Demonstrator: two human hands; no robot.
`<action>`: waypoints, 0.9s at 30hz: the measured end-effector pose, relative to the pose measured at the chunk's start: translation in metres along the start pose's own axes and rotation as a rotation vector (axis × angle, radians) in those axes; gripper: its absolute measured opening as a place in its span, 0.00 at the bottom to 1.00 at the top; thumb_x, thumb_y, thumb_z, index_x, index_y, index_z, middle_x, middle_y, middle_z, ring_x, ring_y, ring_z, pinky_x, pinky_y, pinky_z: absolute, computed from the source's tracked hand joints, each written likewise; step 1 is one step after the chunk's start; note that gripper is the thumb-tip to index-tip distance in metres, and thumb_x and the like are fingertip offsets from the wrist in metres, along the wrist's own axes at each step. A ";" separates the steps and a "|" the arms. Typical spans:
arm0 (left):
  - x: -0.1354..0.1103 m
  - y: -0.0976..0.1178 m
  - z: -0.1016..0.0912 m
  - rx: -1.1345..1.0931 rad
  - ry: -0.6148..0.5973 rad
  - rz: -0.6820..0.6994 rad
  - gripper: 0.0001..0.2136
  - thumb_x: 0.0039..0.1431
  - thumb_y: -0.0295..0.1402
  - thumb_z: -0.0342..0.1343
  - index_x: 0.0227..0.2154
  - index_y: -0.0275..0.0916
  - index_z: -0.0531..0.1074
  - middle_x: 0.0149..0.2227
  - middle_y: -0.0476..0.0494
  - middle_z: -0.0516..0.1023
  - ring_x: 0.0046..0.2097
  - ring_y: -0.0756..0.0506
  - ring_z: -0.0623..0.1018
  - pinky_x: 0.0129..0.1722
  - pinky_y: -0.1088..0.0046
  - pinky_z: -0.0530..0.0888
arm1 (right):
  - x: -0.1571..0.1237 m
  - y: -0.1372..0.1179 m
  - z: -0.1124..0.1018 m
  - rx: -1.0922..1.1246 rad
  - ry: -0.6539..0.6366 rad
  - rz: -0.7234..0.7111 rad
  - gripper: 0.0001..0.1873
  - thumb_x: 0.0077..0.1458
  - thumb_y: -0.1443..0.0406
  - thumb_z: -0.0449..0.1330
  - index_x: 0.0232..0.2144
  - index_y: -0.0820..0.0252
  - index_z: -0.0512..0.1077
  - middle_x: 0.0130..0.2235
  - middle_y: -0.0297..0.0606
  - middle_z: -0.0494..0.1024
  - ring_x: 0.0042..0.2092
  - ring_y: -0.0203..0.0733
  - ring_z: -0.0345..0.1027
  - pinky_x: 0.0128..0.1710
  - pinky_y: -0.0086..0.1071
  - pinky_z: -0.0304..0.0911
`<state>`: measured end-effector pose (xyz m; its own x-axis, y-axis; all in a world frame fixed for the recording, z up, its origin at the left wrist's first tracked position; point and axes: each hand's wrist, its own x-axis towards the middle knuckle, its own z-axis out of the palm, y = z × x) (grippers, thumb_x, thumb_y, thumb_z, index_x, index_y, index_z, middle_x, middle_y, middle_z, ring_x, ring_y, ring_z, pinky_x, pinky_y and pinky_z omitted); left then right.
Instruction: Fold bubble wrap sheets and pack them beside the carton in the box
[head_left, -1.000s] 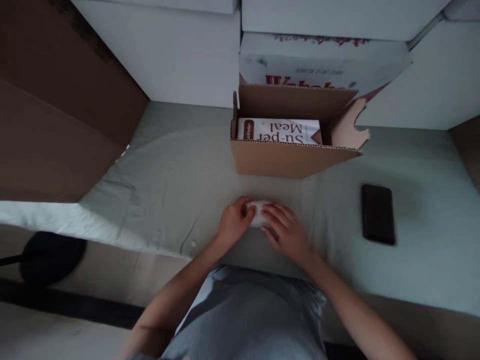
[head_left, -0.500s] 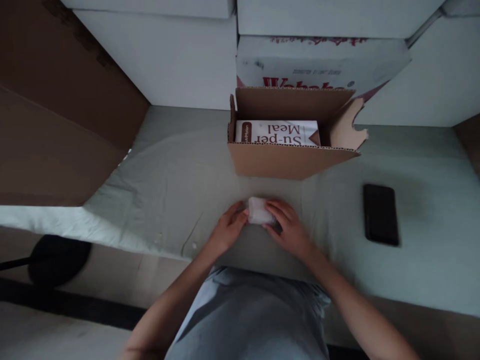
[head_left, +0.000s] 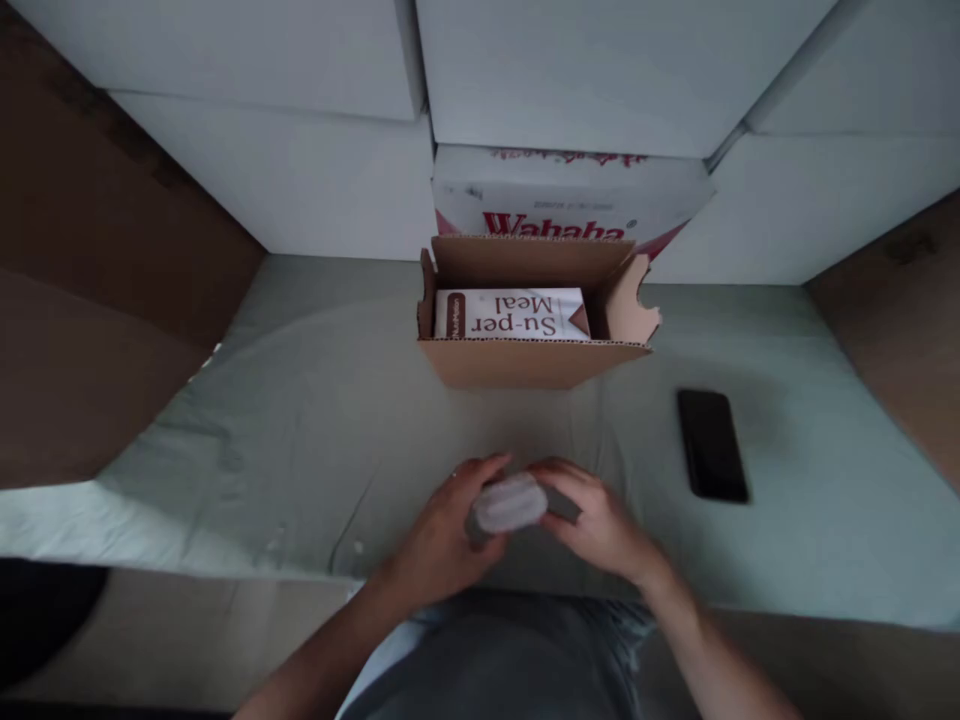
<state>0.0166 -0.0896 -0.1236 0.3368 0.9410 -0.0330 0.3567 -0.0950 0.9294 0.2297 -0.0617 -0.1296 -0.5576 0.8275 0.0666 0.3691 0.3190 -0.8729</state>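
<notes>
**Both hands clasped on the small white packet**

Both hands grip one thing. My left hand (head_left: 442, 530) wraps the near-left end of the packet (head_left: 510, 503), thumb over the top. My right hand (head_left: 604, 520) pinches the other end, its fingers curled over a darker patch that I cannot make out.

The packet sits between the two palms, close to the near edge of the table (head_left: 315, 420) and right in front of my body. Its long axis runs left to right, with the right end tipped a little away from me. I cannot tell whether it rests on the cloth or hangs just clear of it.

Straight ahead of the packet, well apart from it, stands the open cardboard box (head_left: 525, 365). A printed carton (head_left: 510, 313) lies flat inside, filling the left and middle and leaving a gap at the right end. Neither hand is clearly nearer the box, since both are about level with each other.

The phone (head_left: 712, 445) lies face down off to the right, nearer my right hand and touching nothing. White boxes (head_left: 315, 190) are stacked behind.
</notes>
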 end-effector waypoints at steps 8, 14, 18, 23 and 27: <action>0.004 0.001 -0.002 -0.315 -0.013 -0.002 0.19 0.56 0.27 0.53 0.51 0.47 0.65 0.49 0.45 0.73 0.48 0.45 0.74 0.48 0.70 0.71 | 0.013 -0.024 -0.010 0.126 0.027 0.073 0.17 0.51 0.69 0.61 0.45 0.56 0.68 0.49 0.42 0.70 0.52 0.41 0.65 0.52 0.35 0.62; 0.013 0.016 -0.021 -0.155 -0.023 0.177 0.23 0.58 0.36 0.54 0.56 0.46 0.60 0.54 0.38 0.66 0.55 0.39 0.69 0.52 0.62 0.70 | 0.020 -0.055 -0.044 0.061 0.062 0.092 0.11 0.53 0.67 0.60 0.41 0.55 0.71 0.44 0.39 0.74 0.46 0.40 0.70 0.46 0.31 0.66; 0.018 0.021 -0.035 -0.010 -0.024 0.241 0.23 0.61 0.33 0.49 0.59 0.46 0.54 0.56 0.35 0.65 0.57 0.39 0.68 0.54 0.59 0.69 | 0.037 -0.074 -0.102 -0.105 0.557 0.174 0.12 0.56 0.62 0.58 0.44 0.53 0.68 0.38 0.37 0.76 0.37 0.40 0.72 0.34 0.30 0.68; 0.036 0.028 -0.054 0.271 0.103 0.472 0.19 0.57 0.20 0.46 0.50 0.42 0.64 0.52 0.37 0.70 0.61 0.40 0.64 0.55 0.57 0.69 | 0.095 -0.088 -0.150 -0.711 0.640 0.248 0.19 0.51 0.59 0.61 0.45 0.57 0.68 0.34 0.38 0.76 0.32 0.42 0.70 0.33 0.34 0.65; 0.077 0.060 -0.071 0.593 0.128 0.622 0.20 0.60 0.25 0.48 0.55 0.36 0.61 0.57 0.36 0.68 0.63 0.38 0.61 0.61 0.52 0.61 | 0.126 -0.094 -0.149 -1.061 0.430 0.348 0.17 0.52 0.61 0.58 0.45 0.59 0.68 0.32 0.39 0.77 0.31 0.44 0.71 0.31 0.34 0.61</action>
<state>0.0025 0.0002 -0.0442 0.5336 0.6878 0.4922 0.5476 -0.7245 0.4187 0.2356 0.0813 0.0330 -0.0858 0.9674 0.2384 0.9933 0.1018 -0.0556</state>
